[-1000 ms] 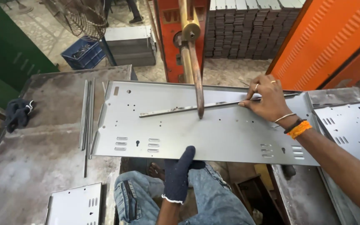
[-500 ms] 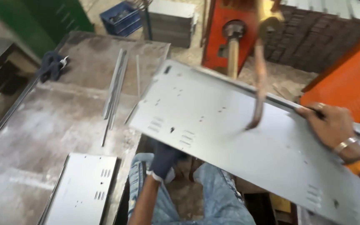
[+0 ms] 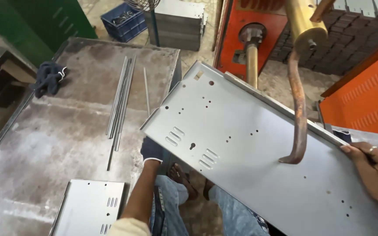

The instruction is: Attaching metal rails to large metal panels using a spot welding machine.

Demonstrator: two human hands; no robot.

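A large grey sheet-metal panel (image 3: 250, 148) with punched holes and slots lies slanted across my lap, its left corner raised. My left hand (image 3: 152, 150), in a dark blue glove, grips the panel from below at its near left edge. At the far right, my bare right hand (image 3: 372, 170) holds the panel's upper edge, where a thin metal strip (image 3: 276, 105) runs along it. The tip of a rusty curved welder arm (image 3: 298, 96) hangs from a brass head and rests on the panel near my right hand.
A worn steel table (image 3: 57, 131) at the left carries several thin rods (image 3: 121, 98), a dark cloth (image 3: 49, 78) and a second slotted panel (image 3: 90, 212). Behind stand a blue crate (image 3: 127, 19), the red machine body (image 3: 237, 26) and an orange cabinet (image 3: 364, 100).
The panel has swung from lying level under the welder arm to a steep diagonal. My gloved left hand has shifted from the near edge to the panel's left corner.
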